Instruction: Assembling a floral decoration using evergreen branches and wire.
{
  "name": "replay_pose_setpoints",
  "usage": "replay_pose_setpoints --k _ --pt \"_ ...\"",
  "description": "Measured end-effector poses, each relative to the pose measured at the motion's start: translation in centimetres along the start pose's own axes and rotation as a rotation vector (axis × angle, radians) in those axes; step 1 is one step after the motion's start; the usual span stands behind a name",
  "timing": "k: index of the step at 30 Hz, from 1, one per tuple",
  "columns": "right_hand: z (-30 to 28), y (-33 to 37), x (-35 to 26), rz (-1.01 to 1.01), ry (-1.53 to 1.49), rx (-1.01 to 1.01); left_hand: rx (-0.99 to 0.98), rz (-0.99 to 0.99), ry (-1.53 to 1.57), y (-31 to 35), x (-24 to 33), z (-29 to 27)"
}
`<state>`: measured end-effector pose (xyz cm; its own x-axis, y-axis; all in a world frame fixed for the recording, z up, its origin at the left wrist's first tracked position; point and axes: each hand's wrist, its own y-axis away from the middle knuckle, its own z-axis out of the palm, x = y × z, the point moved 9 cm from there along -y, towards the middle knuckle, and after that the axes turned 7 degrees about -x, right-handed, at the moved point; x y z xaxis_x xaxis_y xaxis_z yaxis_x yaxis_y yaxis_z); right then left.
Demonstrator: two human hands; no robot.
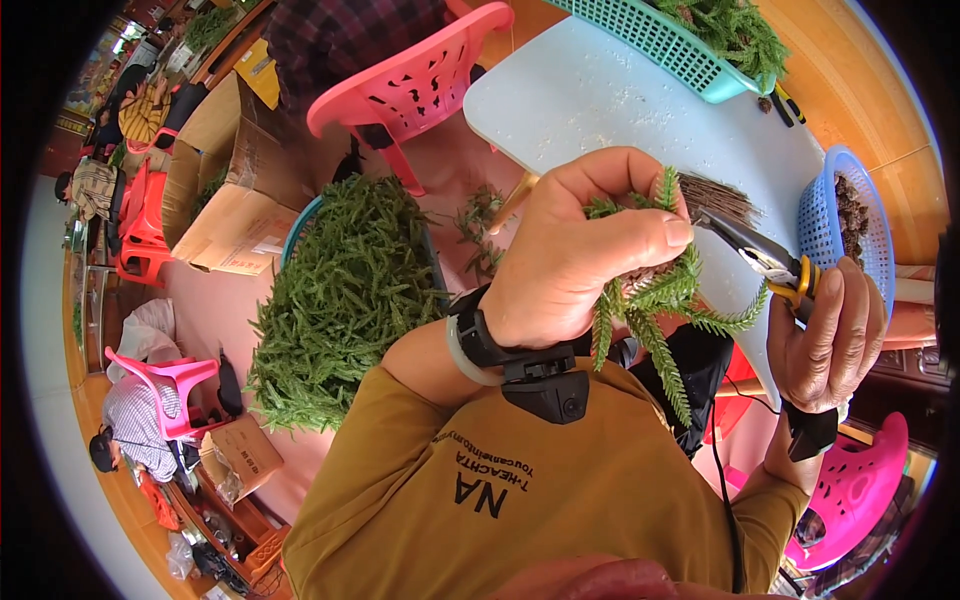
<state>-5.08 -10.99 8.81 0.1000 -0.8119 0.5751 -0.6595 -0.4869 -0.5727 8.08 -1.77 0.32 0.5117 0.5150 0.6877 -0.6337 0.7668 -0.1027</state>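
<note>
My left hand (610, 235) pinches a green artificial pine sprig (655, 345), its needled branches fanning out below the fingers. Something brown, partly hidden by the hand, sits at the middle of the sprig. In my right hand (835, 335) is a pair of pliers (765, 260) with yellow and black handles. The jaws point at the left thumb and forefinger, close to the sprig's upper end; whether they grip anything is too small to tell. Behind the pliers, a bundle of thin brown stems (720, 198) lies on the pale table (580, 100).
A large basket heaped with green sprigs (345, 295) stands on my left. On the table are a teal basket (665, 45), another yellow-handled tool (789, 104) and a blue basket (815, 215) holding brown cones. A red chair (420, 85), a cardboard box (235, 190) and several people are around.
</note>
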Motion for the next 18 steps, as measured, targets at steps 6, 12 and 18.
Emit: replay_pose_setpoints --k 6,12,18 --pt "0.1 -0.3 0.1 0.008 -0.106 -0.026 0.021 0.063 -0.050 -0.1 0.7 0.0" --pt "0.8 -1.3 0.8 0.102 -0.447 -0.104 0.030 0.219 -0.191 0.1 2.1 0.2" --pt "3.3 0.7 2.4 0.440 -1.045 -0.275 -0.009 0.243 -0.248 0.1 2.2 0.3"
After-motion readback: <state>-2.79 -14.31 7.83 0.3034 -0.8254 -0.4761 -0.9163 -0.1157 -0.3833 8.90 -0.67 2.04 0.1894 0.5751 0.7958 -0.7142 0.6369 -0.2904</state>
